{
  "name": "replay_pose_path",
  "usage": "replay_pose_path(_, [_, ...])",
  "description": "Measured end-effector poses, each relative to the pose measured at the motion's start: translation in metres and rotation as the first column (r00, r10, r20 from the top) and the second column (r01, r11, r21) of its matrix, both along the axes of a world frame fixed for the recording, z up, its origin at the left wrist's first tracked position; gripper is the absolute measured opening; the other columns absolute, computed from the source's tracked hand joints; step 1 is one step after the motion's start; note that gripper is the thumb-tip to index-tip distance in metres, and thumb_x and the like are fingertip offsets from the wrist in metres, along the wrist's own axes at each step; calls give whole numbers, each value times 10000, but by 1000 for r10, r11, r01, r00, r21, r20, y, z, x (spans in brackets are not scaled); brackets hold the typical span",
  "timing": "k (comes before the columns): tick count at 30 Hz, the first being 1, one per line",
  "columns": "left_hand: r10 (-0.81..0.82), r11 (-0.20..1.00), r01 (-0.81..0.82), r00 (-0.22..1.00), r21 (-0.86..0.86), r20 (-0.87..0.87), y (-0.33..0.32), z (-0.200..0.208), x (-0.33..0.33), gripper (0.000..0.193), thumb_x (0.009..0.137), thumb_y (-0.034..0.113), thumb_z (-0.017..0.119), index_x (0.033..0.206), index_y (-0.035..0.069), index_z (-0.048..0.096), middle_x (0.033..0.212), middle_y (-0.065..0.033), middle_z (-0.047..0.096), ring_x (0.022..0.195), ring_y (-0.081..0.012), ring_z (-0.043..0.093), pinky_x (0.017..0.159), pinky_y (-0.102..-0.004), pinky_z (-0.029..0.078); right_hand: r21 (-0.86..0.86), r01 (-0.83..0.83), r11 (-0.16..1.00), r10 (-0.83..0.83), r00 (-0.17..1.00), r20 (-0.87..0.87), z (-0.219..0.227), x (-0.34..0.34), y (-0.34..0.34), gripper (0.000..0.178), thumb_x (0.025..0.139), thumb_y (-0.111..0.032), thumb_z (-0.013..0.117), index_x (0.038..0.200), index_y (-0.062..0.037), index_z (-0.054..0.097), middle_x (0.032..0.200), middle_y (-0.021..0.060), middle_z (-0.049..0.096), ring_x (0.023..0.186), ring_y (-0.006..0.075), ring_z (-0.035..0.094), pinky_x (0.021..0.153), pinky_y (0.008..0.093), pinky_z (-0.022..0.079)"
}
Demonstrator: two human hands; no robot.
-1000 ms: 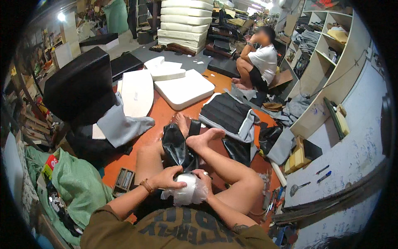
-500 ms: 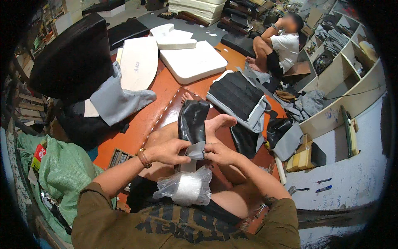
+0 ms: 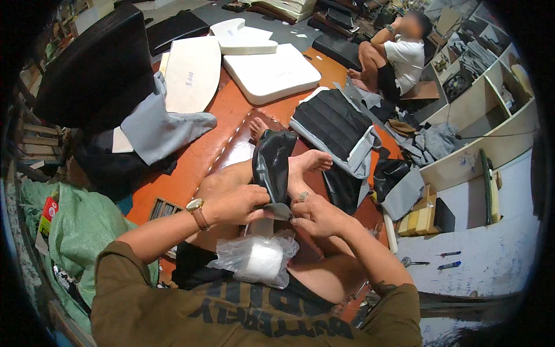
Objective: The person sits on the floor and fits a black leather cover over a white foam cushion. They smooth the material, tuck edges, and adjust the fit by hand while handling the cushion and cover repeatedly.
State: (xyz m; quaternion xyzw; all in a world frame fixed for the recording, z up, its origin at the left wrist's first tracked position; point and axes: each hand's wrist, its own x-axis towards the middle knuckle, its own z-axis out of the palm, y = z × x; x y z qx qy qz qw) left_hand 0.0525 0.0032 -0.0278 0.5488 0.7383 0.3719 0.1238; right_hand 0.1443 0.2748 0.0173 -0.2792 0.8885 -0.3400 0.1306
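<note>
A black glossy leather-like cover (image 3: 272, 159) stands between my bare feet and bends to the right at its top. Its lower edge shows a grey backing (image 3: 280, 211). My left hand (image 3: 245, 203) is closed on the left side of that edge, thumb below and fingers over the black material. At the right corner my right hand (image 3: 317, 216) pinches the edge, its fingers curled. Just below, a white padded piece (image 3: 265, 259) in crinkled clear plastic (image 3: 228, 253) lies on my lap, its narrow upper part reaching up to the cover's opening.
White foam pads (image 3: 272, 72) and a black-and-grey seat cover (image 3: 335, 130) lie ahead on the orange surface. A large black cushion (image 3: 92, 69) stands at left, above a green sack (image 3: 87, 237). Shelving (image 3: 485, 121) lines the right, where another person (image 3: 399, 61) sits.
My right hand has shifted a little right and down, with the grey edge now lower and more folded over. The cover's top has swung slightly right. The whole view has moved slightly.
</note>
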Motion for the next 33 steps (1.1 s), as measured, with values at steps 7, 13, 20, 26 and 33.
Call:
replay_pose_path(7, [32, 999, -27, 982, -30, 186, 6, 7, 10, 302, 1014, 268, 667, 932, -22, 683, 907, -225, 680, 898, -425, 676, 833, -526, 521, -124, 177, 976, -147, 965, 217, -43, 16, -2, 156, 917, -101, 634, 987, 37, 645, 869, 201, 649, 825, 352, 633, 787, 456, 496])
replay_pose_path(13, [-14, 968, 75, 969, -239, 247, 5, 16, 22, 492, 1062, 396, 554, 912, -47, 709, 832, -315, 680, 804, -507, 677, 792, -566, 531, -93, 184, 979, -134, 912, 388, -34, 35, -19, 334, 938, -208, 543, 1153, 18, 662, 971, 300, 694, 921, 470, 685, 868, 530, 531])
replay_pose_path(20, [-234, 926, 286, 947, -245, 219, 6, 37, 29, 426, 1012, 409, 638, 915, 9, 749, 771, -264, 700, 728, -472, 681, 708, -535, 548, -85, 136, 987, -96, 925, 369, -25, 46, -32, 288, 916, -220, 574, 1087, 3, 638, 930, 288, 680, 901, 489, 674, 810, 539, 527])
replay_pose_path(26, [-59, 969, 124, 955, -213, 289, -1, 43, 52, 407, 1023, 414, 638, 915, 52, 790, 780, -244, 707, 750, -455, 688, 728, -535, 549, -169, 324, 931, -246, 898, 365, -15, 67, -54, 198, 875, -202, 601, 950, -22, 637, 798, 255, 632, 841, 473, 655, 756, 548, 497])
replay_pose_path(33, [10, 1000, -6, 966, -18, 258, -23, 24, 81, 396, 944, 357, 746, 732, 27, 689, 684, -237, 650, 653, -467, 639, 603, -534, 494, -226, 435, 872, -379, 890, 255, -18, 99, -77, 142, 810, -179, 645, 820, -40, 618, 729, 220, 593, 693, 422, 566, 675, 486, 441])
